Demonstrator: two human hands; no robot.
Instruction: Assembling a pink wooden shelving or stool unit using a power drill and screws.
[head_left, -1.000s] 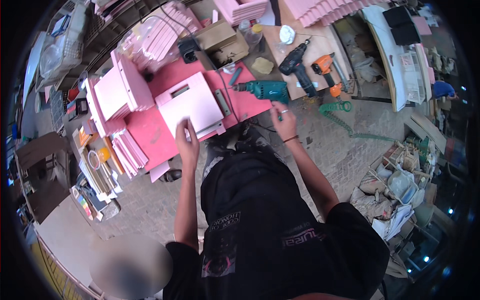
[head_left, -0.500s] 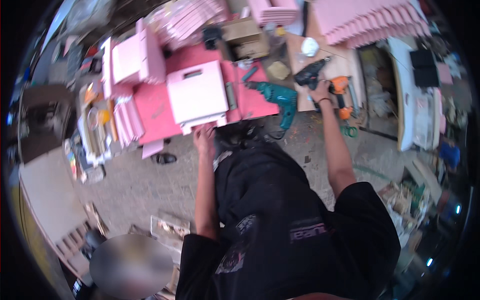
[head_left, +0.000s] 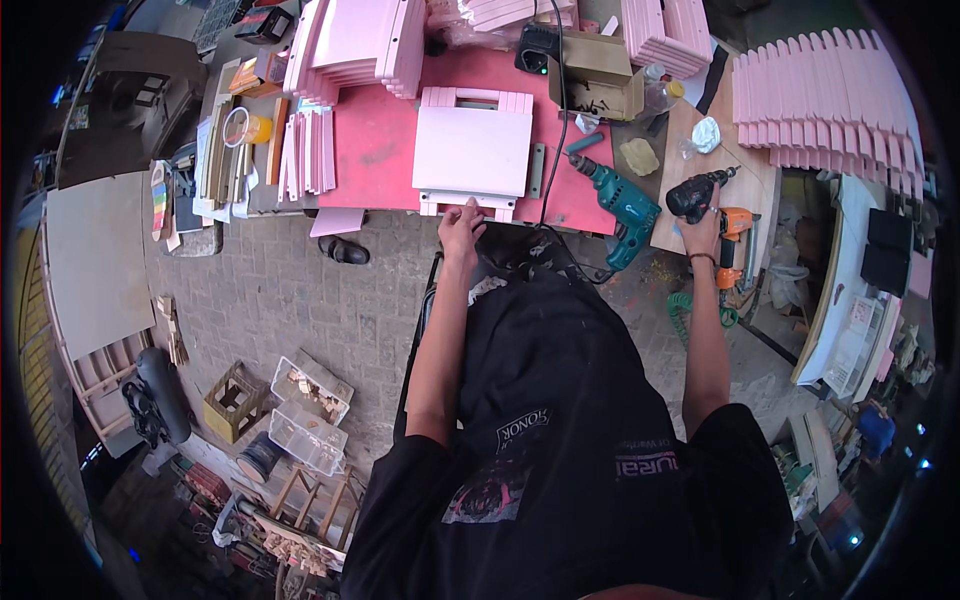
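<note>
One pink panel (head_left: 472, 150) lies just beyond the left hand (head_left: 461, 233), upon the red tabletop (head_left: 372, 150). This hand keeps a narrow shape, its fingers at the panel's near edge; whether they pinch it, I cannot tell. The right hand (head_left: 703, 232) is wrapped around the black drill (head_left: 688, 197) (its handle is mostly hidden). Between both hands lies a green drill (head_left: 627, 203); just right of the right hand, an orange tool (head_left: 738, 222).
</note>
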